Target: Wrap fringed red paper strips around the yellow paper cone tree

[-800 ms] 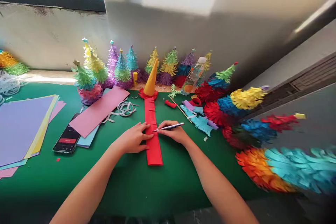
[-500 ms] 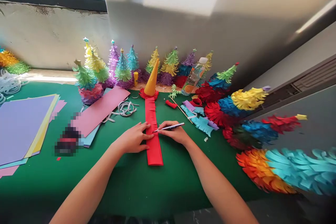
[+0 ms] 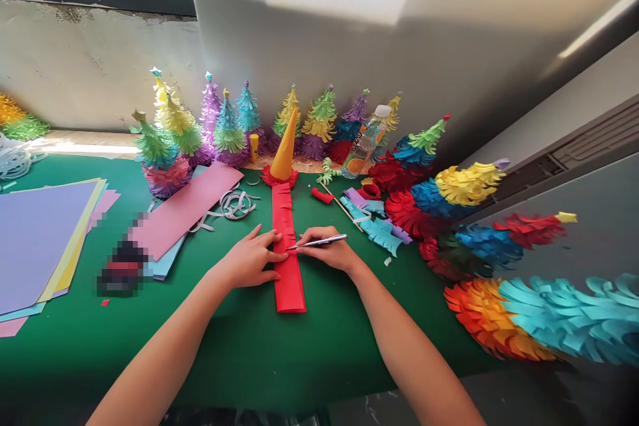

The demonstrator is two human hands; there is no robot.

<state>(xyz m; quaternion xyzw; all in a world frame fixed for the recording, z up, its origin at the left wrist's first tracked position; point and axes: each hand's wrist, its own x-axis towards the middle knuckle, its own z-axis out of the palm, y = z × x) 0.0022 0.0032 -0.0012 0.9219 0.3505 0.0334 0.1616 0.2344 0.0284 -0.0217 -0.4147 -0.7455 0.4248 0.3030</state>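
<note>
A long red paper strip [image 3: 289,289] lies on the green table, its far part cut into fringe along the right edge. My left hand [image 3: 252,256] rests on the strip from the left, fingers spread and pressing it flat. In my right hand [image 3: 327,249] is a slim pen [image 3: 324,240], gripped between thumb and fingers. Its tip touches the red paper near my left fingertips. Just beyond the strip's far end stands a yellow paper cone [image 3: 284,150] with a red fringed ring [image 3: 279,177] around its base.
Fringed paper trees [image 3: 319,120] line the back and right side. A bottle [image 3: 367,140] stands among them. Paper scraps [image 3: 377,233] and a thin stick [image 3: 344,210] lie at right. Left are a pink sheet [image 3: 187,210], white curled strips [image 3: 237,204] and stacked coloured paper [image 3: 44,239].
The whole view has shifted slightly. The pen tip has stayed on the red strip near the left fingers, and both hands keep nearly the same pose.
</note>
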